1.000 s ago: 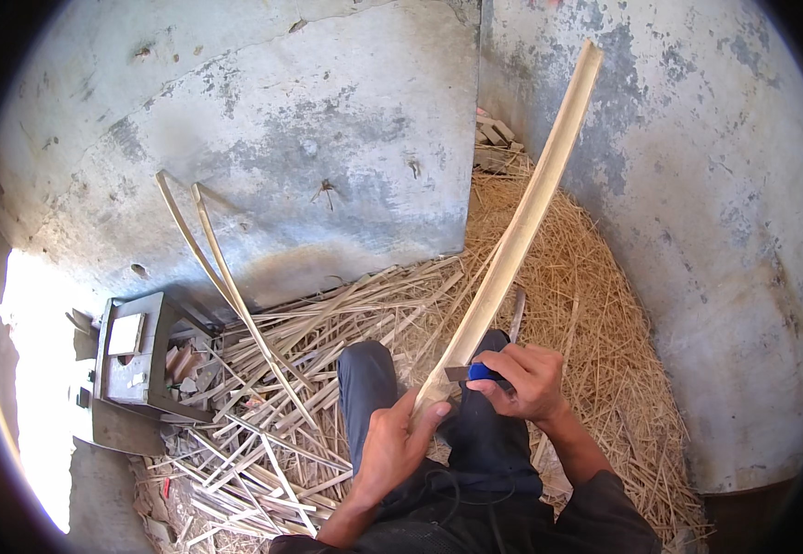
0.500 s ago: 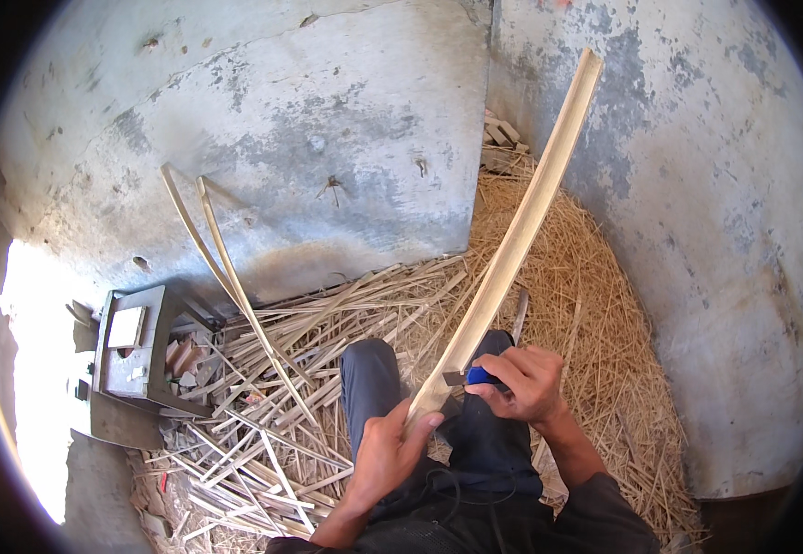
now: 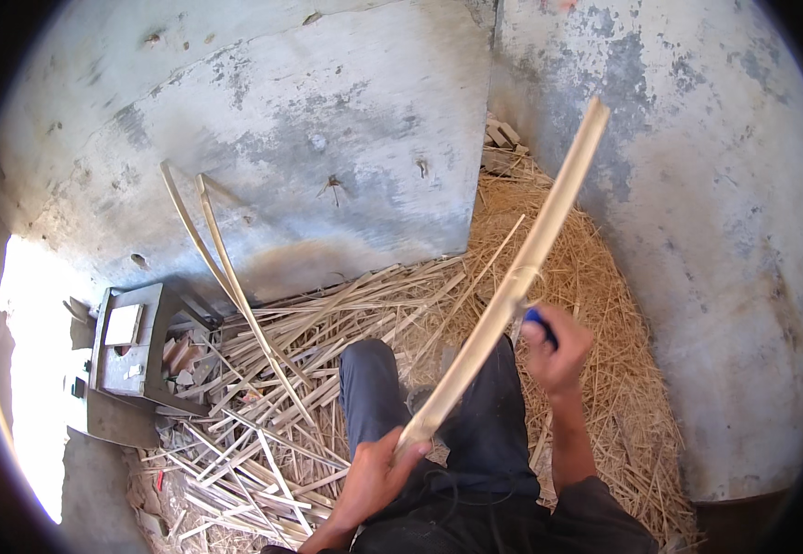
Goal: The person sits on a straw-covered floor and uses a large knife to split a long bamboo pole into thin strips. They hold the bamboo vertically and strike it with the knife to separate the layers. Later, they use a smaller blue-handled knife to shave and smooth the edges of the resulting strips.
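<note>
A long split bamboo strip [image 3: 485, 342] slants from my lap up toward the far right. My left hand [image 3: 374, 471] is closed round its near end. Beside the strip's right edge, about midway along, my right hand [image 3: 560, 349] is closed on a knife with a blue handle [image 3: 540, 325]. The blade is blurred and partly hidden; it appears to be against the strip. A thin curl of shaving [image 3: 536, 271] shows just above the blade.
Cut slats [image 3: 263, 443] litter the floor at left, and straw-like shavings [image 3: 623, 406] heap at right. Two long strips [image 3: 235, 286] lean on the back wall [image 3: 374, 120]. An old wooden box [image 3: 134, 337] stands at far left. Bricks [image 3: 503, 134] lie in the corner.
My right hand and the knife have moved away from me along the bamboo strip, slightly rightward. The strip's far end has dropped lower. My left hand has shifted slightly nearer to me.
</note>
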{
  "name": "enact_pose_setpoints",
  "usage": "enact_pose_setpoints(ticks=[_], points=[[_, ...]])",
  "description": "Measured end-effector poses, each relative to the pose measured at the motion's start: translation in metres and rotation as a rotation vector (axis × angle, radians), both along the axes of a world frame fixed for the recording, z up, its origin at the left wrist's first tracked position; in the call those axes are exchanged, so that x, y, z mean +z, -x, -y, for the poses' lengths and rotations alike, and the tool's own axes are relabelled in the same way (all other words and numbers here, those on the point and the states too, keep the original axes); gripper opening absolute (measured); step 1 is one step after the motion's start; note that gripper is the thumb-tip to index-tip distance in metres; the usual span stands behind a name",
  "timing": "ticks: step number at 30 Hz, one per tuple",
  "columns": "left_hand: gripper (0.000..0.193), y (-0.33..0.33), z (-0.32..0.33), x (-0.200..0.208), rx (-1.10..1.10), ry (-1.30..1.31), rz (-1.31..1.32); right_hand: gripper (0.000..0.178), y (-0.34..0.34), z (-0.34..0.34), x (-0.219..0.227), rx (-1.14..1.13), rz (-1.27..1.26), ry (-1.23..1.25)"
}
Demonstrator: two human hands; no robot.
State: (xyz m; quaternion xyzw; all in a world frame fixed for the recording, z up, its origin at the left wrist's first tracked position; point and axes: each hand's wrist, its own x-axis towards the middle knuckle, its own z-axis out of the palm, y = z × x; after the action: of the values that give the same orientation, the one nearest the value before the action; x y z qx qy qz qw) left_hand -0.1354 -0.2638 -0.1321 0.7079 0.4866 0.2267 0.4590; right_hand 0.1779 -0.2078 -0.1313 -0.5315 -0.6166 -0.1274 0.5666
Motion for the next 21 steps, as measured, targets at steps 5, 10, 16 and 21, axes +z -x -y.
enact_pose_setpoints(ticks=[5,10,16,21], points=[[0.035,0.023,0.023,-0.020,-0.107,0.125,-0.042,0.044,-0.073,-0.009,0.000,-0.260,-0.182,0.047],[0.031,0.013,0.018,-0.024,-0.041,0.126,0.077,0.041,-0.063,0.004,-0.031,-0.113,-0.140,0.096],[0.031,-0.007,-0.006,-0.004,0.034,0.199,0.185,0.035,0.017,0.024,-0.022,0.215,-0.103,0.207],[0.028,-0.025,-0.018,0.009,0.053,0.180,0.226,0.033,0.034,0.030,-0.026,0.292,0.050,0.234]])
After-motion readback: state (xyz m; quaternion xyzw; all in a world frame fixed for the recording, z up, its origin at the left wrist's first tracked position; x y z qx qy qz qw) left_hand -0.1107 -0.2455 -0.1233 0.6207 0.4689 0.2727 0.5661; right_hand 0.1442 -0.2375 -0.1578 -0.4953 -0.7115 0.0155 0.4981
